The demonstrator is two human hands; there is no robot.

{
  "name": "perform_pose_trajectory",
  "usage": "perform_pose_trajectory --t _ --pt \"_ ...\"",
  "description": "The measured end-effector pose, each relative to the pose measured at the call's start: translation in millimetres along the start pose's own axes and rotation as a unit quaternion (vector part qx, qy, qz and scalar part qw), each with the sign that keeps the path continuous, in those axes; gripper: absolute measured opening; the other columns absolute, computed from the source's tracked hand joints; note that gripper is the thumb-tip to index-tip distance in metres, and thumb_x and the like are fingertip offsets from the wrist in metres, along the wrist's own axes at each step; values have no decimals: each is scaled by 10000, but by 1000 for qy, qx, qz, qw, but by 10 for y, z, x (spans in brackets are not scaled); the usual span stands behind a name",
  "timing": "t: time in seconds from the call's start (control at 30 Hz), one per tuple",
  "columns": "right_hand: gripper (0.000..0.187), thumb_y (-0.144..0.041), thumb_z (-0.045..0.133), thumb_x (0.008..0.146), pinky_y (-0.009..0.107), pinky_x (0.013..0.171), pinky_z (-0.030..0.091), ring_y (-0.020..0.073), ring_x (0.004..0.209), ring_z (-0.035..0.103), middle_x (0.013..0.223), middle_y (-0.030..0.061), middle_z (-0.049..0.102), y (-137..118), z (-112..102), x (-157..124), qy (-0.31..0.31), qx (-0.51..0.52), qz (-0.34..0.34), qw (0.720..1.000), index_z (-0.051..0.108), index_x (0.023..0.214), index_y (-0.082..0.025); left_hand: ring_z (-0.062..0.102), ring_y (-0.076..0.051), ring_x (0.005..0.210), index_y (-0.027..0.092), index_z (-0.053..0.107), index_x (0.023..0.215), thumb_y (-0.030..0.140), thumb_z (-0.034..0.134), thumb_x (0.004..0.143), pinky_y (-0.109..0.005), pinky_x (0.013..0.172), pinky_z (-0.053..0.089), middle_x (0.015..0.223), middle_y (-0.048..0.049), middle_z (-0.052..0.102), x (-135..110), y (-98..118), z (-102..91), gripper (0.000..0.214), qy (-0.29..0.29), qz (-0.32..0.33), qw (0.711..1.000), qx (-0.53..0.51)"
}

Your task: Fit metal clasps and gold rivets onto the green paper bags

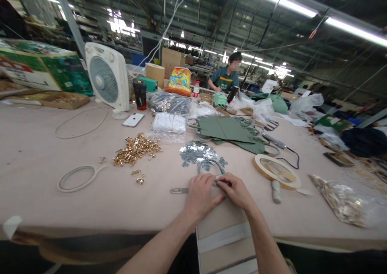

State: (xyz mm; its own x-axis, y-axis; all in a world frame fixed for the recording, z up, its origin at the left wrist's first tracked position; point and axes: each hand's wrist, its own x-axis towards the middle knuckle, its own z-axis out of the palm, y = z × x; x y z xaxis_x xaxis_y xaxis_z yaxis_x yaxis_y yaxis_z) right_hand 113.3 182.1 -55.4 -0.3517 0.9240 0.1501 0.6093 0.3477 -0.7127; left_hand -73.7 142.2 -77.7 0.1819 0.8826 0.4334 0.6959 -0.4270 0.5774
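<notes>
A long beige panel with grey bands (225,235) extends from the table edge toward me. At its far end stands a grey-green looped handle (211,163). My left hand (200,195) grips the panel's far end, fingers over it and thumb apart. Beside it, my right hand (235,190) is closed in a pinch at the handle's base; what sits between its fingertips is hidden. A narrow green strap with a metal fitting (179,191) pokes out left of my left hand. Just beyond the handle lies a heap of small silver metal plates (196,152).
Gold metal fittings (137,149) are piled left of the plates. Green handled pieces (226,128) lie behind. To the right are a tape roll (276,171) and a bag of fittings (338,201). A fan (107,76) stands back left; a co-worker (226,78) sits opposite.
</notes>
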Motion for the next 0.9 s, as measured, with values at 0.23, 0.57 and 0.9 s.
perform_pose_trajectory --t 0.23,0.57,0.9 --pt "145 -310 604 973 351 863 481 223 910 633 934 37 679 23 1 -2 -13 -28 -26 999 738 980 -255 578 -253 1228 243 584 1365 270 605 947 -417 1061 433 1338 -55 673 33 -113 -5 419 -31 -31 999 -16" --pt "124 -243 546 1010 328 859 480 205 924 615 968 34 627 -91 -55 -35 -49 -47 -76 995 652 947 -239 679 -228 998 286 784 993 451 538 994 -289 826 502 1023 -28 773 477 -259 -67 296 -192 -89 977 -29" --pt "129 -276 544 1023 348 838 494 221 902 616 949 44 638 -20 -50 -40 -33 -59 -73 995 649 955 -246 723 -244 912 289 817 936 614 606 917 -277 709 481 911 -51 789 604 -207 -39 388 -203 -163 966 -6"
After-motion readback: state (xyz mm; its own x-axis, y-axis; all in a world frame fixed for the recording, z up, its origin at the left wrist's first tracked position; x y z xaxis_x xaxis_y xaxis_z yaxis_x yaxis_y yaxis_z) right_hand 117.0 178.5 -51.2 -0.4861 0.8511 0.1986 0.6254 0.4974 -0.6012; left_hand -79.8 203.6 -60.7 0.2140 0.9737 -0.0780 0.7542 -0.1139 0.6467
